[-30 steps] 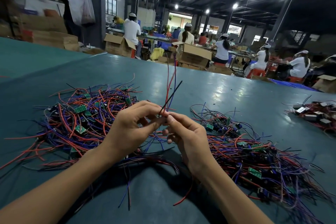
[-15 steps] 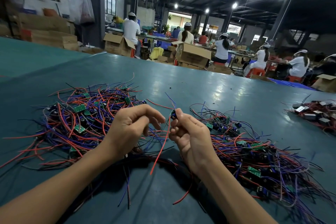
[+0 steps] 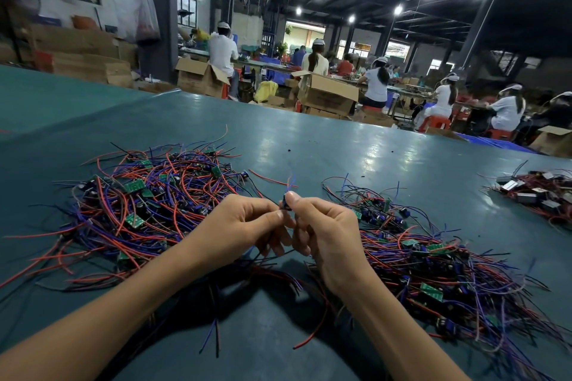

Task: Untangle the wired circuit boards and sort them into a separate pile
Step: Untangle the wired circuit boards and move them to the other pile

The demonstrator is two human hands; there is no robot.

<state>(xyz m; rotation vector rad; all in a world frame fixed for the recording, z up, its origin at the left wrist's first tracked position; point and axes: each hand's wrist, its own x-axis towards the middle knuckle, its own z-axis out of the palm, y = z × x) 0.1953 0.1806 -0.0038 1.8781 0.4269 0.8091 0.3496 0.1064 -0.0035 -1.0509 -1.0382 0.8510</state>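
Pinched between left hand (image 3: pixel 241 226) and right hand (image 3: pixel 325 232), both grips clamped on one small dark wired circuit board (image 3: pixel 285 205) with thin red and blue wires, above the green tabletop (image 3: pixel 340 151), between two tangled piles (image 3: pixel 145 204) (image 3: pixel 433 272).

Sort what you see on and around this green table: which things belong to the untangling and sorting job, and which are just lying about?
Part of the job:
left hand
right hand
small wired part pinched between them
left pile
right pile

Just lying about:
far-right heap of boxed parts
cardboard boxes
loose red wire
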